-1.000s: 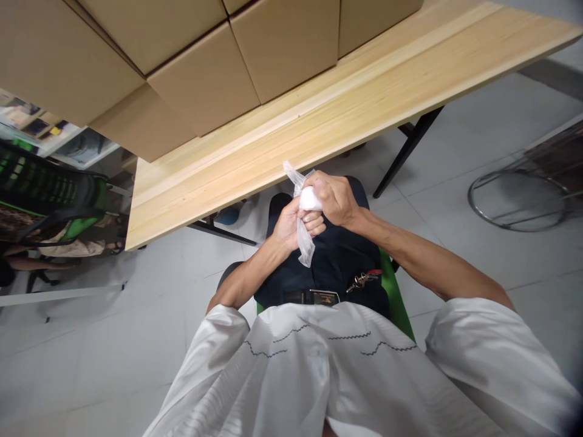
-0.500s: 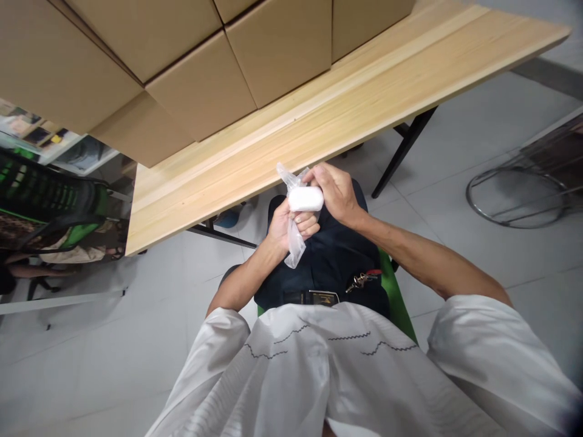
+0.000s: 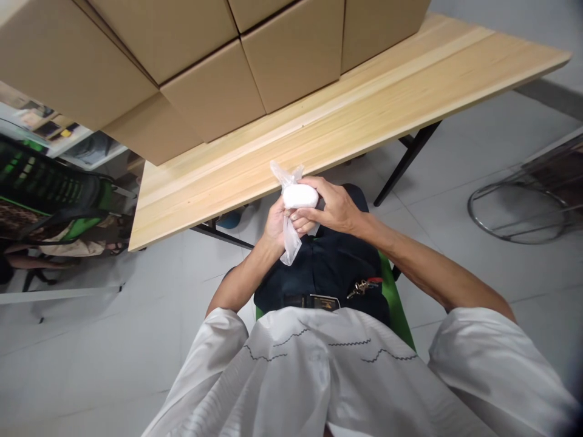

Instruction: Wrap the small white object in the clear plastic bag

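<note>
I sit at a wooden table (image 3: 319, 133) with both hands raised over my lap, just below its near edge. My left hand (image 3: 279, 223) grips a thin clear plastic bag (image 3: 288, 240) whose loose ends stick out above and below the fist. My right hand (image 3: 334, 206) pinches a small white rounded object (image 3: 299, 195) at the bag's top. Whether the object is inside the bag or partly out of it I cannot tell.
Several large cardboard boxes (image 3: 214, 91) are stacked along the far side of the table. A green mesh chair (image 3: 50, 194) stands at the left, a metal chair base (image 3: 519, 206) on the tiled floor at the right. Keys (image 3: 362, 285) hang at my belt.
The white object has come more into view at the top of the bag, with my right fingers shifting around it. Both hands stay together in about the same place.
</note>
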`<state>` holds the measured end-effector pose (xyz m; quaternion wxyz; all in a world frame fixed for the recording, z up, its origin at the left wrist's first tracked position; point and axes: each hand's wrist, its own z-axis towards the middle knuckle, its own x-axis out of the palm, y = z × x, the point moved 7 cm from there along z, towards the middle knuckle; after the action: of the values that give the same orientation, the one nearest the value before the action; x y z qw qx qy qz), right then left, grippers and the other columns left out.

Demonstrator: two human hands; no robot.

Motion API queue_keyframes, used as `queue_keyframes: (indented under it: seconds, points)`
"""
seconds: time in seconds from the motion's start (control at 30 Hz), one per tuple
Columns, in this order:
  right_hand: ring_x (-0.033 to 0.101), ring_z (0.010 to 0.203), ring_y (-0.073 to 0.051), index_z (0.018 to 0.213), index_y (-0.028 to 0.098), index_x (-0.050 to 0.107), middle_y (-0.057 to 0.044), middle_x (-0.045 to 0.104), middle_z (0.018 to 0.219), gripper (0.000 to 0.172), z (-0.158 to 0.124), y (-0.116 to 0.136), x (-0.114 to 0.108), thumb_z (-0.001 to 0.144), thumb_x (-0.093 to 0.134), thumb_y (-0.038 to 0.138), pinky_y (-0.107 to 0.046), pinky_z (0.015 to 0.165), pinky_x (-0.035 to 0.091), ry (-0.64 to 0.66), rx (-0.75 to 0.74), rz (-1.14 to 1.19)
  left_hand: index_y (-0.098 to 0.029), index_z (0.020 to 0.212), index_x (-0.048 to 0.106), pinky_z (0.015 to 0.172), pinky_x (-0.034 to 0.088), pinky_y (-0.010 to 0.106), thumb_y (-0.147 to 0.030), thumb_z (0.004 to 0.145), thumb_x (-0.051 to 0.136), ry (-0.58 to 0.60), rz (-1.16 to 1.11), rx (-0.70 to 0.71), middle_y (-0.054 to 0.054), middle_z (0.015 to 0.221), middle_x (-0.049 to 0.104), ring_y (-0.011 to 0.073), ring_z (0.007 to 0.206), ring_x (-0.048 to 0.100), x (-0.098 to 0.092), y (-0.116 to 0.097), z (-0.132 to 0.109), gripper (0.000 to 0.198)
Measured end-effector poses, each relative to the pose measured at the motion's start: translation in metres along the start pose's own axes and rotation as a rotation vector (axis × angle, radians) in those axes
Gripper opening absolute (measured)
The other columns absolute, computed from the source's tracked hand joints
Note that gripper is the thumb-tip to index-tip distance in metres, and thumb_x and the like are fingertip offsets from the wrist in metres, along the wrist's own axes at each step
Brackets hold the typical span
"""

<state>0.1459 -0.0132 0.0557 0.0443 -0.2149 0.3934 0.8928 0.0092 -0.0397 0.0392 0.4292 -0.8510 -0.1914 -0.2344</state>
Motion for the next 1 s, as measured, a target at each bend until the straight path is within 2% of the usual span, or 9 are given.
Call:
queue_keyframes:
  seconds: [0.1,0.17,0.27,0.37,0.53,0.63,0.73,0.87,1.0]
  points:
    - [0.084,0.141,-0.04,0.161,0.025,0.075,-0.018,0.084,0.158,0.074,-0.001,-0.008,0.003,0.11,0.077,0.079,-0.053,0.119,0.069,0.02,0.02,-0.057,-0.025,0.059,0.025,0.045,0.031,0.024,-0.061,0.123,0.065,0.005,0.098,0.105,-0.006,0.052,0.03,0.0072,0.04,0.027,-0.007,-0.009,0.009,0.084]
    - [0.085,0.136,-0.039,0.169,0.025,0.07,-0.019,0.081,0.165,0.072,-0.001,-0.015,0.004,0.109,0.08,0.064,-0.055,0.116,0.071,0.031,0.063,-0.075,-0.024,0.058,0.034,0.049,0.034,0.024,-0.062,0.118,0.076,-0.025,0.274,0.312,-0.006,0.052,0.036,0.0076,0.044,0.033,-0.015,-0.027,0.012,0.083]
    - [0.088,0.113,-0.034,0.176,0.024,0.065,-0.019,0.081,0.165,0.072,-0.001,-0.027,0.006,0.108,0.076,0.048,-0.053,0.101,0.075,0.044,0.149,-0.032,-0.023,0.058,0.05,0.057,0.037,0.027,-0.066,0.11,0.086,-0.088,0.612,0.648,-0.004,0.055,0.046,0.0106,0.053,0.042,-0.024,-0.057,0.005,0.076]
    - [0.088,0.102,-0.03,0.171,0.02,0.069,-0.019,0.086,0.154,0.067,0.001,-0.034,0.004,0.108,0.071,0.043,-0.052,0.097,0.076,0.036,0.191,0.001,-0.024,0.061,0.056,0.063,0.039,0.029,-0.068,0.111,0.083,-0.096,0.882,0.849,-0.002,0.059,0.05,0.0146,0.063,0.048,-0.027,-0.08,-0.003,0.072]
    - [0.087,0.097,-0.027,0.153,0.021,0.082,-0.016,0.092,0.139,0.05,0.002,-0.038,-0.005,0.109,0.069,0.04,-0.049,0.095,0.075,0.004,0.208,0.011,-0.026,0.07,0.059,0.075,0.048,0.032,-0.064,0.119,0.07,-0.18,1.116,1.027,0.001,0.072,0.061,0.0199,0.075,0.058,-0.038,-0.117,0.003,0.063]
    - [0.089,0.099,-0.028,0.144,0.023,0.086,-0.014,0.093,0.132,0.043,0.001,-0.041,-0.009,0.109,0.069,0.042,-0.049,0.095,0.074,-0.017,0.221,0.016,-0.025,0.085,0.068,0.091,0.055,0.036,-0.046,0.122,0.064,-0.275,1.384,1.05,0.008,0.094,0.077,0.0257,0.094,0.072,-0.038,-0.138,0.018,0.042]
    - [0.09,0.104,-0.03,0.135,0.023,0.089,-0.013,0.094,0.13,0.037,0.001,-0.043,-0.012,0.111,0.069,0.044,-0.048,0.095,0.073,-0.021,0.231,0.013,-0.021,0.107,0.077,0.105,0.057,0.042,-0.032,0.121,0.059,-0.357,1.75,0.947,0.017,0.123,0.084,0.0334,0.116,0.08,-0.032,-0.152,0.037,0.026]
    - [0.09,0.099,-0.03,0.123,0.025,0.092,-0.012,0.094,0.12,0.034,0.002,-0.045,-0.014,0.112,0.068,0.046,-0.047,0.091,0.072,-0.011,0.223,-0.026,-0.017,0.135,0.08,0.105,0.058,0.047,-0.032,0.124,0.052,-0.413,2.054,0.79,0.024,0.143,0.081,0.0403,0.128,0.082,-0.027,-0.16,0.058,0.034]
    - [0.089,0.095,-0.03,0.115,0.026,0.093,-0.011,0.094,0.114,0.033,0.003,-0.046,-0.018,0.112,0.067,0.046,-0.047,0.092,0.07,-0.021,0.215,-0.055,-0.016,0.145,0.078,0.097,0.058,0.049,-0.038,0.124,0.051,-0.39,2.159,0.751,0.026,0.147,0.079,0.0433,0.125,0.082,-0.027,-0.154,0.069,0.041]
